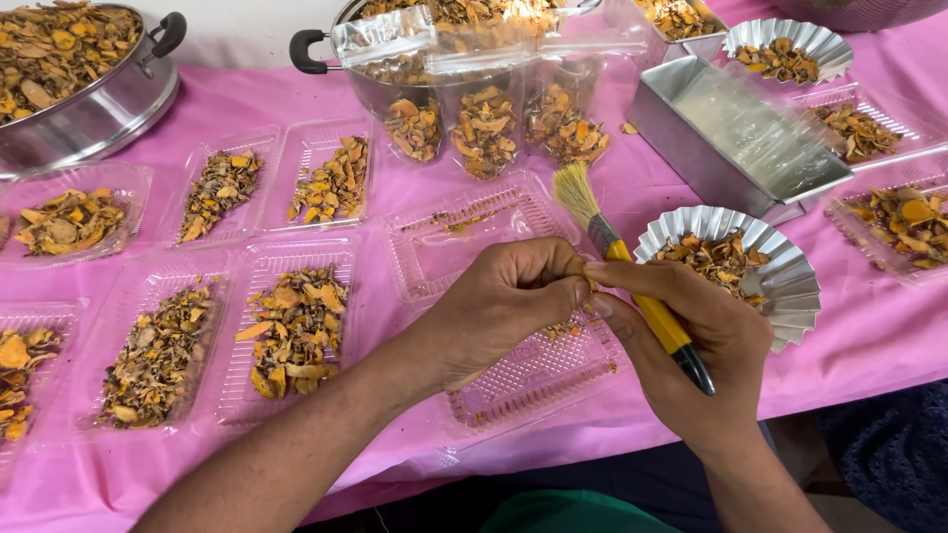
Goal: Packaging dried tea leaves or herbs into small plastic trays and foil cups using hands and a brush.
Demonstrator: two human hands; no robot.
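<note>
Brush (632, 286) sits gripped in the right hand (691, 336) over the empty tray (538, 370). Left hand (504, 301) fingers pinch closed on a small orange piece. It could drop beside the tray if that pinch loosens.

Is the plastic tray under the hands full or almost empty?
Almost empty. The clear tray shows its bare patterned bottom, with only a few orange bits near the hands.

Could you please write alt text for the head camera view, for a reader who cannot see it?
The right hand holds a yellow-handled brush while the left hand pinches small pieces above a clear plastic tray. Trays of dried orange slices cover the pink tablecloth.
</note>
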